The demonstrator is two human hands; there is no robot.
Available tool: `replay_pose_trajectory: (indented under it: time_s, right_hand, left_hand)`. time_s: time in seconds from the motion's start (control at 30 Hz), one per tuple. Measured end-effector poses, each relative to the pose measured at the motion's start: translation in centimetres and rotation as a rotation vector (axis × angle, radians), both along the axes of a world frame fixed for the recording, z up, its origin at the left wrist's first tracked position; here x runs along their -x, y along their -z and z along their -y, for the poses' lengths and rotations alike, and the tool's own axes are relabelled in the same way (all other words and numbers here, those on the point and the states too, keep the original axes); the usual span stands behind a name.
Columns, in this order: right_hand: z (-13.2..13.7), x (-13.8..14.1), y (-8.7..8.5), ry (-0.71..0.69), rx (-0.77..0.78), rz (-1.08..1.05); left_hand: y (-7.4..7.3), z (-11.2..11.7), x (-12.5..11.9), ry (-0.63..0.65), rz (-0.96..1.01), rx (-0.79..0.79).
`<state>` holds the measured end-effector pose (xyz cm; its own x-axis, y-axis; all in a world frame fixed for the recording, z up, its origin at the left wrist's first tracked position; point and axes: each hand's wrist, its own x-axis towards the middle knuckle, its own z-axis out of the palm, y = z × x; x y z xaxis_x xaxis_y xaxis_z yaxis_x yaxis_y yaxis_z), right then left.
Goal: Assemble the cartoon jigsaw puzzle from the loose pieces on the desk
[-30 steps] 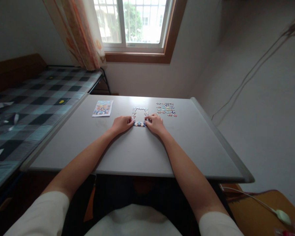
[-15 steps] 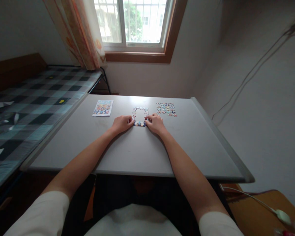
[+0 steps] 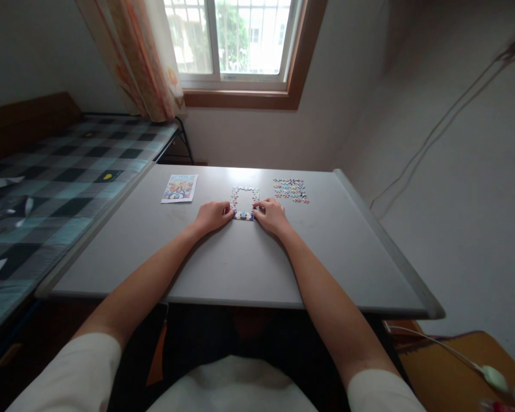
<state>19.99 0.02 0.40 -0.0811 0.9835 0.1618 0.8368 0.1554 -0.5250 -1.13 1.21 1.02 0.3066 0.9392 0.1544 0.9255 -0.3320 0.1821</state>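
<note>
A small jigsaw frame, a rectangle of joined edge pieces with an open middle, lies on the grey table. My left hand rests with curled fingers against the frame's near left corner. My right hand is curled too, its fingertips pressing on the frame's near right corner. Whether either hand pinches a loose piece is too small to tell. A patch of loose puzzle pieces lies to the right of the frame. A printed reference picture lies to its left.
A bed with a checked blue-black cover stands along the table's left edge. A window with an orange curtain is behind. A cable runs down the right wall. A wooden seat with a white cord sits at bottom right.
</note>
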Motion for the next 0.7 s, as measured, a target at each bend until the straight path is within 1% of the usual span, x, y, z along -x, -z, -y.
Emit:
replay_pose_trajectory:
  time_s: [0.7]
  right_hand:
    - [0.02, 0.06, -0.13, -0.003, 0.003, 0.008]
  left_hand:
    - [-0.2, 0.16, -0.06, -0.006, -0.001, 0.009]
